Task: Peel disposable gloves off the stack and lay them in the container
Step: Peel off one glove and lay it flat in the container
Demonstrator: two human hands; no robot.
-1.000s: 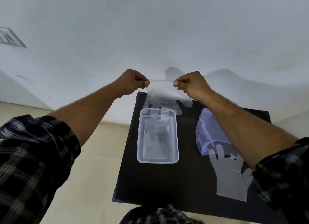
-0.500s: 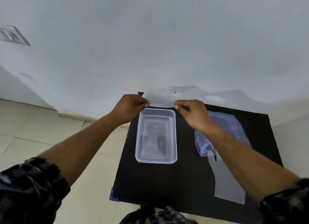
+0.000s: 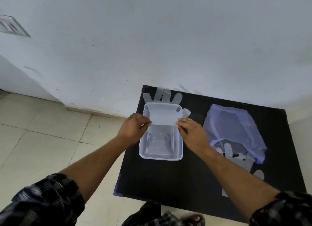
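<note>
On the black table [image 3: 168, 178]: one clear container [image 3: 160, 155], one glove [image 3: 163, 114] draped over the container's far end, one glove stack [image 3: 236, 160] and one bluish bag [image 3: 236, 124] right of the container.

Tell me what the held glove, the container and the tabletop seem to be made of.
Glove: thin translucent plastic film, probably polyethylene; it looks milky and lies limp over the rim. Container: clear rigid plastic, glossy, with moulded ridges. Tabletop: matte black surface; material unclear.

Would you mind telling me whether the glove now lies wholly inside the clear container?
No, the glove drapes across the container rim, its tips out on the black table beyond.
</note>
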